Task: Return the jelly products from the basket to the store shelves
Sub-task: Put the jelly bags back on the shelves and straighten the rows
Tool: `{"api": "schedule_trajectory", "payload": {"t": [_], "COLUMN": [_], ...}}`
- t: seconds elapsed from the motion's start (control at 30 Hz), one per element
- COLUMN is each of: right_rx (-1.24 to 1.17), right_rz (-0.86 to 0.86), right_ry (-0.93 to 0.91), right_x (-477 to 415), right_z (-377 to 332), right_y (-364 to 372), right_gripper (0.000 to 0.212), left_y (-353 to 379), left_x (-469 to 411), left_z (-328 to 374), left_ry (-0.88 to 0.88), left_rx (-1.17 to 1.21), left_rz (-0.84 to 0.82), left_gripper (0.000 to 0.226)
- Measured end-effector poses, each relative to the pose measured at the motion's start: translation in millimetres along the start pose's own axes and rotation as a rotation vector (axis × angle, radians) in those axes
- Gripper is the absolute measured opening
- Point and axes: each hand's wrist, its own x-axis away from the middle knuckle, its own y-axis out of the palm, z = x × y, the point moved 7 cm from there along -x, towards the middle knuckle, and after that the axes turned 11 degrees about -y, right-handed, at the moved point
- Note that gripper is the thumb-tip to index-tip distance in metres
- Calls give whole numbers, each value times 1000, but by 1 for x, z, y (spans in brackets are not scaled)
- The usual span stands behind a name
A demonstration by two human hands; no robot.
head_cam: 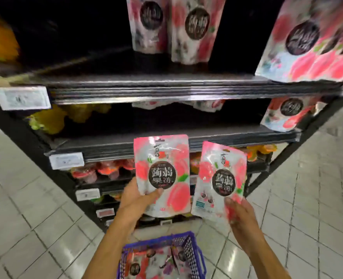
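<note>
Your left grip grasps the left pouch by its lower half, thumb across the front; your right grip grasps the right pouch low on the pack, though blur hides how the fingers lie; both pouches stand upright above the basket and have not yet reached the shelves. More pouches lie in the basket, so I judge the task partway done.

The risks, as I see them: each pouch is held only near its bottom, and the film looks slick, so a quick lift could let one tip or slide out and drop back towards the basket; with both grips full you have nothing free to steady it. The shelved pouches, far above the basket, stand on end; push a new one in hard and you may knock the row over. One pouch up there appears to hang past the shelf edge; a brush from your right arm could bring it down.
</note>
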Motion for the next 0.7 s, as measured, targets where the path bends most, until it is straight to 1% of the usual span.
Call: {"api": "schedule_trajectory", "payload": {"t": [0.13,0.27,0.4,0.53,0.6,0.7], "right_rx": [86,122,127,164,179,204], "right_rz": [53,79,83,87,73,31], "right_ry": [-167,-296,-413,-497,-508,-514], "right_x": [-4,-18,-37,-67,-88,-123], "right_z": [-74,-130,-172,-205,-220,-239], "right_y": [6,2,-6,-19,-22,-25], "right_gripper": [25,32,29,24,22,17], "left_y": [16,43,70,97,109,125], "left_x": [14,23,21,11,3,-12], "left_z": [78,129,157,176,185,196], "left_ry": [146,243,282,319,331,328], "left_rx": [19,27,11,0,1,20], "left_rz": [-10,-38,-84,-104,-92,-49], "left_gripper": [28,27,33,50,52,49]}}
